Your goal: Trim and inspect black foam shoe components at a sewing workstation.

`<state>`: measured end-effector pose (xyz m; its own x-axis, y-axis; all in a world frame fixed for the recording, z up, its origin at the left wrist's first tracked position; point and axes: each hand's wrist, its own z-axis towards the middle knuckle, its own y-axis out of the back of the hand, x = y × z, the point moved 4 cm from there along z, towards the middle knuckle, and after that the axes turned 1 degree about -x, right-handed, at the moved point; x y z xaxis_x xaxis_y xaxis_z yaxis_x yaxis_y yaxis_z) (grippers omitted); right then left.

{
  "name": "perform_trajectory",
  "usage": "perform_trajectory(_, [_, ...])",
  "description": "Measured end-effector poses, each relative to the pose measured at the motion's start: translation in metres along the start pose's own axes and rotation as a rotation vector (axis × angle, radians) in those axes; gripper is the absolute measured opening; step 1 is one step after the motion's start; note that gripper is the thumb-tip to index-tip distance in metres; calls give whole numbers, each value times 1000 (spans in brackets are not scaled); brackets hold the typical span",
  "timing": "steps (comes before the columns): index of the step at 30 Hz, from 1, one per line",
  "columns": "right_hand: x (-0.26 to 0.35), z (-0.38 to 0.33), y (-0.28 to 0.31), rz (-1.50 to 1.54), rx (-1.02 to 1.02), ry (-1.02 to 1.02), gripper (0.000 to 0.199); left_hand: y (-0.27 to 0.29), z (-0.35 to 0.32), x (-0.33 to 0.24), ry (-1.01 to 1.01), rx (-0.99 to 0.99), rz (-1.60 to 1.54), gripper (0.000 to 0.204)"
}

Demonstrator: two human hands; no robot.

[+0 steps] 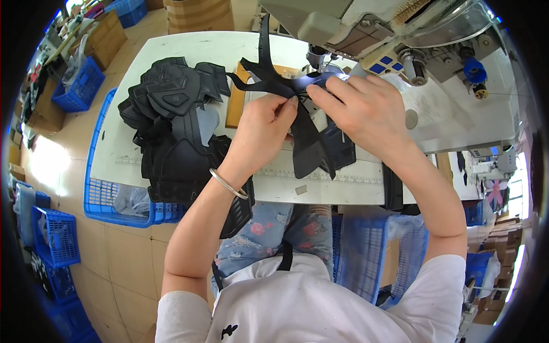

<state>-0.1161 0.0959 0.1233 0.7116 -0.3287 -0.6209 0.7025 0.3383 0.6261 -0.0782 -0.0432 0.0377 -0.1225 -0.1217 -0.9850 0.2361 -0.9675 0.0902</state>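
A black, flexible cut piece with several narrow arms lies under the head of a sewing machine, near its lit needle area. My left hand pinches its near edge between thumb and forefinger. My right hand is closed at the right side of the same piece, close to the needle, its fingertips bent down onto the material. The exact stitching spot is partly hidden by my fingers. A bulky pile of black shaped pieces lies left of my left hand, partly hanging over the table's front edge.
The white table has a ruler strip along its front. Beside the machine bed is a yellow-brown wooden block. A blue crate stands under the left edge, another blue basket below at right. Crates and cartons line the tiled floor at left.
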Motion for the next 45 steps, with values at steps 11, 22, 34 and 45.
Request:
perform_trajectory(11, [-2,-8,6,180,-29,-92,20,15,-24,17,29,7,38,28])
perform_trajectory(22, [4,-3,1,183,28,-84,27,13,-27,15,-74,-55,35,24])
perform_trajectory(34, [8,0,5,118,58,-85,17,15,-42,10,-163,-114,83,16])
perform_trajectory(45, [20,-3,25,524,72,-283,42,42,-88,41,-62,-235,-155,13])
